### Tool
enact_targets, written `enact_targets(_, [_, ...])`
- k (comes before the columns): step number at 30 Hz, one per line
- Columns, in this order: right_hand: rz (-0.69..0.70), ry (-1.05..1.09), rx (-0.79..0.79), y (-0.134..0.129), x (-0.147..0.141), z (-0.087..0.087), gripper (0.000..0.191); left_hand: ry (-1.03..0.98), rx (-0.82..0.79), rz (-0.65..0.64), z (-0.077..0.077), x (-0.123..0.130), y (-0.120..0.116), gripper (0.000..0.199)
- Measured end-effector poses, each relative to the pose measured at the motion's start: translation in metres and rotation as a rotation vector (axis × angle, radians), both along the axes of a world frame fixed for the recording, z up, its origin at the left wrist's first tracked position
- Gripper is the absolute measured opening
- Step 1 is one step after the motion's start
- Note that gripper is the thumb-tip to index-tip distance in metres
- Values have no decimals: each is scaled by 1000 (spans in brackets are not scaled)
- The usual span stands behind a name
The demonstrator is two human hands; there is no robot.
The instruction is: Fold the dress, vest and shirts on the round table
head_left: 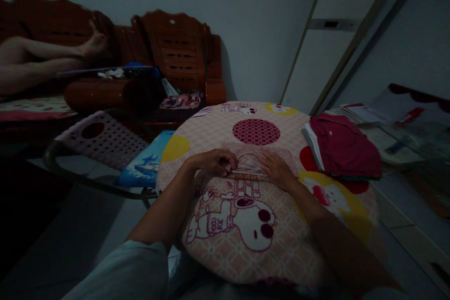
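Note:
A folded pinkish-grey garment (248, 161) lies on the round table, with what looks like a curved neckline on top. My left hand (220, 161) is at its left end, fingers curled and thumb drawn in on the cloth's edge. Across the right part of the garment rests my right hand (277, 168), flat with its fingers stretched out. Beneath everything is a pink patterned tablecloth (225, 253) with cartoon dogs and coloured circles. To the right, a stack of folded clothes has a dark red garment (342, 145) on top.
A woven chair (105, 138) with a blue cushion (146, 161) stands at the table's left. Behind it are wooden seats (176, 51), where another person's bare legs (45, 56) show. A tall white cabinet-like unit (326, 47) is at the back; papers (365, 113) lie at right.

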State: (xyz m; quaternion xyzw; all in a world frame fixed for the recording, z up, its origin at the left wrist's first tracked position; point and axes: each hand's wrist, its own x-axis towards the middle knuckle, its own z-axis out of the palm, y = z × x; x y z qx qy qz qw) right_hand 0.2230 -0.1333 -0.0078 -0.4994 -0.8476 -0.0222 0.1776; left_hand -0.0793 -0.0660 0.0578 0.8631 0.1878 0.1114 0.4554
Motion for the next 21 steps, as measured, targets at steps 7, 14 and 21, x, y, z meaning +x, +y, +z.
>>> enact_targets(7, [15,23,-1,2,2,-2,43,65,181,91,-13,3,2,33])
enact_targets(14, [21,39,1,4,3,-5,44,-38,151,23,-14,4,4,11])
enact_targets(21, [20,29,-16,3,2,-1,42,-28,44,-115,-6,6,2,27])
